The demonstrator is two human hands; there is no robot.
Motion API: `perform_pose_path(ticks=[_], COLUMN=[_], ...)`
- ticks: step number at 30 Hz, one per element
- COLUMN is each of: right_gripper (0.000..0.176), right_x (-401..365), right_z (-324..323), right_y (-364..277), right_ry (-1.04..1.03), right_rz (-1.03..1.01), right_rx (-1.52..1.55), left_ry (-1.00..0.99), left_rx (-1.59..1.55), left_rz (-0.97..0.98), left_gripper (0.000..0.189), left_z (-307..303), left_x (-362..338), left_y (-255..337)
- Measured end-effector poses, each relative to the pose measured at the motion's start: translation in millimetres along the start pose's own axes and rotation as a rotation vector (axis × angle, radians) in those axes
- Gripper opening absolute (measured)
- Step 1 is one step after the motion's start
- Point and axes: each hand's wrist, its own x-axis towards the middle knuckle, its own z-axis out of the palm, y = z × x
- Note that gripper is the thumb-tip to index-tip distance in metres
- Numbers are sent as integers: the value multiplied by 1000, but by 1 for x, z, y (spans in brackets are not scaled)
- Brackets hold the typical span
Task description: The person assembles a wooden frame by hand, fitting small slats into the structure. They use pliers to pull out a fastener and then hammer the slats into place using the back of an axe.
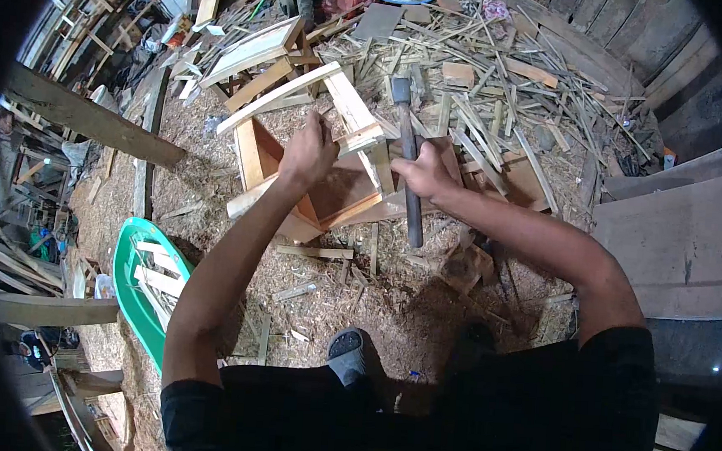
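A box-like frame of pale wooden boards [358, 143] stands tilted on the ground in front of me, with brown panels on its inner sides. My left hand [309, 152] is closed over its near upper rail; the fingertips are partly hidden. In my right hand [426, 173] is a hammer [412, 216], gripped around the middle of its handle. The hammer's dark head [401, 90] points away from me, and its handle end hangs toward my feet. The hammer lies just right of the frame's right end.
Scrap wood strips [500, 110] lie piled behind and to the right. Another wooden frame [256, 50] sits at the back left. A green plastic tub [126, 285] with wood pieces is at left, near a wooden post [95, 114]. Sawdust covers the ground; my sandal [345, 344] shows below.
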Motion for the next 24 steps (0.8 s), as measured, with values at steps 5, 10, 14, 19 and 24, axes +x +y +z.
perform_pose_path(ticks=[5, 10, 14, 19, 24], right_gripper=[30, 46, 45, 41, 38], right_x=[-2, -15, -4, 5, 10], right_z=[7, -3, -11, -3, 0], right_y=[1, -25, -33, -37, -33], right_ry=[-48, -117, -60, -64, -88], right_rz=[8, 37, 203, 188, 201], right_rx=[228, 525, 258, 406, 414], left_ry=[94, 128, 142, 192, 354], left_rx=[54, 63, 64, -82, -333], left_rz=[121, 112, 86, 42, 76], left_gripper=[24, 23, 23, 24, 23], left_z=[3, 8, 11, 7, 9], left_x=[-13, -16, -18, -24, -15], left_y=[-9, -16, -14, -7, -18])
